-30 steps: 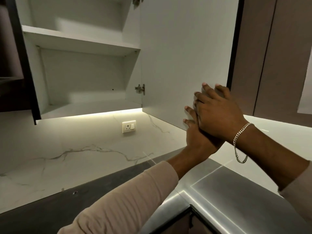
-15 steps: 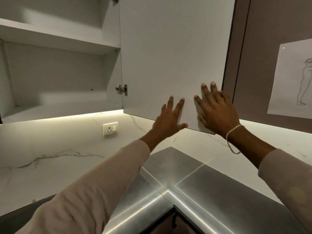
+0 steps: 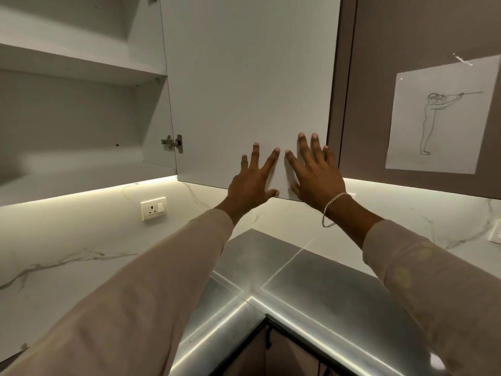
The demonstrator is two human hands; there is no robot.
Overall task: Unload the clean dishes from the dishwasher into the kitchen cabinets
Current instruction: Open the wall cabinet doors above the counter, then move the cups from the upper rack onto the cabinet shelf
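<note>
A white upper cabinet door (image 3: 244, 77) stands swung open to the right, its inner face toward me. My left hand (image 3: 252, 180) lies flat on the door near its lower edge, fingers spread and straight. Beside it my right hand (image 3: 314, 175), with a silver bracelet at the wrist, presses flat on the door near its lower right corner. Left of the door the cabinet interior (image 3: 81, 147) shows a bare lower shelf and an upper shelf (image 3: 81, 66). No dishes and no dishwasher are in view.
A steel countertop (image 3: 325, 289) wraps the corner below. A marble backsplash carries a wall socket (image 3: 153, 208). Brown cabinet fronts (image 3: 406, 36) at right bear a taped paper sketch (image 3: 439, 118). A door hinge (image 3: 172, 143) sits at the door's left edge.
The hands were stacked on the door's lower edge; they have separated and now lie side by side, flat on the door. The door has swung further open, facing me more squarely.
</note>
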